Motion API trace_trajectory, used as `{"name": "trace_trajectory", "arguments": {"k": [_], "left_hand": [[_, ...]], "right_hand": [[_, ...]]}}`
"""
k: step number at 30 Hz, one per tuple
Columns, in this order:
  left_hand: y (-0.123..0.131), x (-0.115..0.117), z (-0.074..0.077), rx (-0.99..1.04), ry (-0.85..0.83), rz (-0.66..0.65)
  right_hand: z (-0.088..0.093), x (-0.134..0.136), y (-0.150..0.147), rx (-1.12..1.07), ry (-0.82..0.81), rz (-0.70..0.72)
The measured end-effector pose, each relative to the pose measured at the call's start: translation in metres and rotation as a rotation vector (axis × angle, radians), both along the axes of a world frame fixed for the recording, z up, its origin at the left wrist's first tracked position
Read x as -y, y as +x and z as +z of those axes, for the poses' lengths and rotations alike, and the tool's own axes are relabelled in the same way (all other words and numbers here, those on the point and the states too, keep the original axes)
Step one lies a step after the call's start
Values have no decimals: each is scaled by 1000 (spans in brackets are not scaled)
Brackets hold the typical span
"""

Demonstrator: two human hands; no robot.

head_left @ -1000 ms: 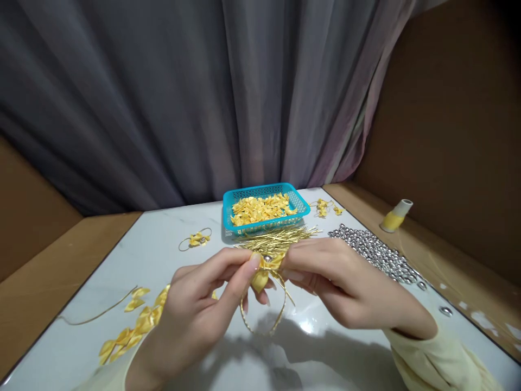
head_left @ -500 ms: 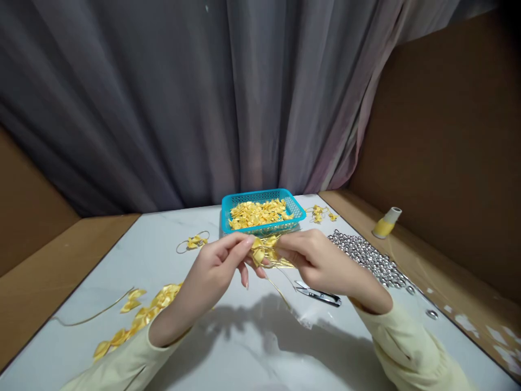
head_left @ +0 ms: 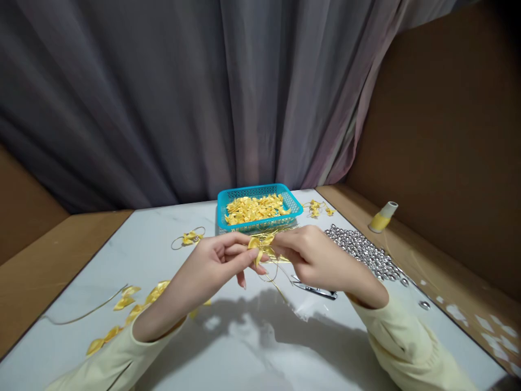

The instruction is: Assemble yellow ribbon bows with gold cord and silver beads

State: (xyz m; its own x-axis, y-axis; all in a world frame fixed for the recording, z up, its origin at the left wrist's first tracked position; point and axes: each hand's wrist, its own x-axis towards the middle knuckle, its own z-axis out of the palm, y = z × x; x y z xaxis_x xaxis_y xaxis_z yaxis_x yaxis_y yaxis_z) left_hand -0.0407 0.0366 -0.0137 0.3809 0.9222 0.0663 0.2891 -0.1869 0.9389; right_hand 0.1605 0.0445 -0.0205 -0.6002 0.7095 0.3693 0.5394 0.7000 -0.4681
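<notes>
Thumb and fingers of my left hand [head_left: 220, 263] pinch a yellow ribbon bow [head_left: 256, 251] above the middle of the table. My right hand [head_left: 315, 256] is closed at the bow's right side, its fingertips partly hidden behind the hand. A thin gold cord [head_left: 277, 288] hangs from the bow in a loop and a loose end. Just below my right hand lie small thread snips [head_left: 315, 290]. Behind both hands, gold cords [head_left: 285, 253] lie in a bundle in front of a blue basket [head_left: 221, 209] holding many yellow bows.
Silver beads [head_left: 362, 250] are heaped at the right, near a yellow thread spool [head_left: 382, 217]. Yellow bows [head_left: 134, 312] lie by my left forearm. Corded bow pieces sit at the left [head_left: 191, 238] and back right [head_left: 315, 208]. A curtain [head_left: 203, 98] hangs behind.
The bow has turned between my fingers, and my left thumb has shifted lower on it. The cord below now forms a rounder loop. The whole view has shifted slightly.
</notes>
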Motion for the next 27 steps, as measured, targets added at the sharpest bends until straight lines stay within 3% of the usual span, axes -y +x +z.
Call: {"name": "trace_trajectory", "arguments": {"k": [12,22,25,27], "left_hand": [[-4,4,7,-15,-41,2],[-6,3,4,6,-117,32],[-4,4,3,-14,-95,49],[-2,5,1,-21,-56,73]], "right_hand": [[-2,-11,1,-100,-52,140],[16,-10,28,-95,-229,46],[16,-8,29,-71,-244,-66],[14,-4,24,-112,-162,-187]]}}
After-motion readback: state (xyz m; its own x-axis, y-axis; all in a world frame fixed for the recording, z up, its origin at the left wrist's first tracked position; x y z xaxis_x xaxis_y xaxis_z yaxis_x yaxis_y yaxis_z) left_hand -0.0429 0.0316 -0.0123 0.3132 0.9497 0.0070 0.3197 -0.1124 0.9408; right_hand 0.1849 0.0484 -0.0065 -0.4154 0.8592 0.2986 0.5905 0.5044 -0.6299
